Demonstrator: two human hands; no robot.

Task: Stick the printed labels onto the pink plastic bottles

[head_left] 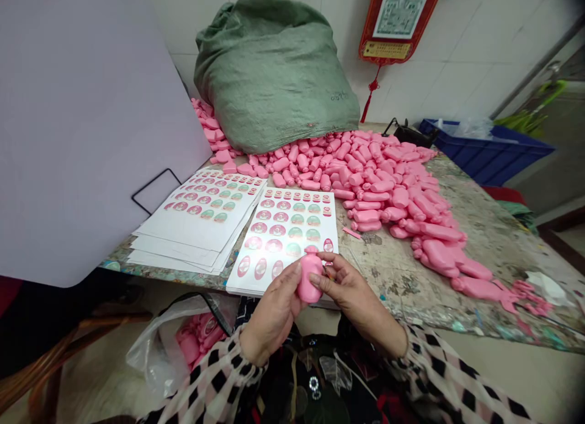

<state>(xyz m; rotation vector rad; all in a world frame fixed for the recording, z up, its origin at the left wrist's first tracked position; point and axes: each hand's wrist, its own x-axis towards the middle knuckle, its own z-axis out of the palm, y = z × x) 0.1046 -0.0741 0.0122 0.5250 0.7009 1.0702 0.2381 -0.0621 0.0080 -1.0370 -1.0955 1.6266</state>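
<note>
1. The left hand and right hand both grasp a pink bottle, upright at the near edge of a sticker sheet.
2. It looks smooth, rounded, narrow-necked.
3. Below, a clear bag holds pink pieces.
4. Farther off, a blue bin contains clear plastic.

Pink bottle, checked sleeves, dark, perhaps leaf-patterned garment.

A bulky green sack slumps at twelve o'clock; a red-framed calendar hangs at one, its tassel dangling against the white wall; a blue bin holding clear plastic sits between two and three; a white scrap lies on the counter between three and four; wooden furniture shows at eight; a pale panel fills ten.
</note>
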